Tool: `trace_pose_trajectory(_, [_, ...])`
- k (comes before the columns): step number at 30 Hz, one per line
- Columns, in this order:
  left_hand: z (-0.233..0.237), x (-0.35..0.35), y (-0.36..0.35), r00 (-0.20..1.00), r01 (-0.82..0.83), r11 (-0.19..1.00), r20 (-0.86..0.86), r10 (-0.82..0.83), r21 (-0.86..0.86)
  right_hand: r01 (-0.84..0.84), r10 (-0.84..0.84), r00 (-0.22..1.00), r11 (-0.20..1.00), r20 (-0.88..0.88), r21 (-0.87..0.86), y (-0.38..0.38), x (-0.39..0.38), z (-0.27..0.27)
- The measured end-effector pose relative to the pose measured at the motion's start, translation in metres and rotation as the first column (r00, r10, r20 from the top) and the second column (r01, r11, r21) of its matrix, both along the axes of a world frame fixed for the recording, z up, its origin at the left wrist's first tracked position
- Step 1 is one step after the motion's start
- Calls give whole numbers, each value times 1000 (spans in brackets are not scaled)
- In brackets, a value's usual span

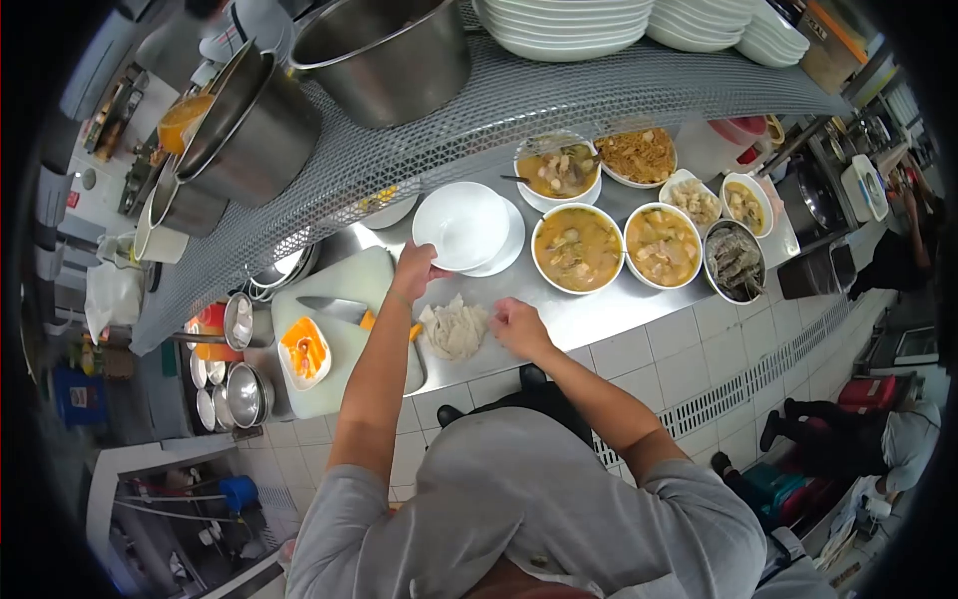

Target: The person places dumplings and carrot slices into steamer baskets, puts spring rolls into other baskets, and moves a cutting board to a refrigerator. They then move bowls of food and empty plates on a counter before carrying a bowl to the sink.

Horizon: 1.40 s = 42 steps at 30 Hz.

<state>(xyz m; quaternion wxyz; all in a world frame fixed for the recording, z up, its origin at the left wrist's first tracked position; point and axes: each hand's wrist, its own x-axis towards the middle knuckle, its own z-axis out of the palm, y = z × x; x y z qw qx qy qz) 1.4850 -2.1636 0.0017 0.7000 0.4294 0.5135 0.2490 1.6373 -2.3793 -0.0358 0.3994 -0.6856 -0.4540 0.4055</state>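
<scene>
My left hand [417,270] grips the lower left rim of a white bowl [461,225], fingers closed on it. The bowl is tilted above a white plate [507,240] and partly covers it. Beside a crumpled pale cloth [455,327] on the steel counter, my right hand [519,327] is curled closed; I cannot make out anything inside it. Left of my left forearm, a knife [334,307] lies on a pale cutting board [349,389]. The board also bears a white dish [295,367] holding orange pieces.
Bowls of soup [579,248] stand on the right, near a grey bowl [733,262] with dark contents. Overhead, a mesh shelf [399,150] carries steel pots [384,60] and stacked plates [564,25]. Steel bowls [243,394] sit at left. Another person [878,439] is at far right.
</scene>
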Motion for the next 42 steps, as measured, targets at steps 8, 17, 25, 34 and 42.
trace_pose_trajectory(8, [-26, 18, 4, 971, 66, 997, -227, -70, -26, 361, -413, 626, 905, -661, -225, 56, -7, -39])
trace_pose_trajectory(17, [8, -40, -23, 968, 61, 997, -248, -45, 55, 525, -614, 457, 770, -644, -362, 140, -2, -56])
trace_pose_trajectory(25, [94, -156, -132, 995, -96, 980, 26, 93, 177, 646, -709, 345, 655, -615, -392, 262, 24, -63])
trace_pose_trajectory(34, [127, -238, -281, 871, -491, 846, 130, 473, 210, 613, -370, 494, 790, -787, 14, 329, 61, -20])
trace_pose_trajectory(42, [133, -251, -318, 840, -535, 823, 13, 543, 191, 405, -416, 680, 900, -603, -164, 320, 63, -91])
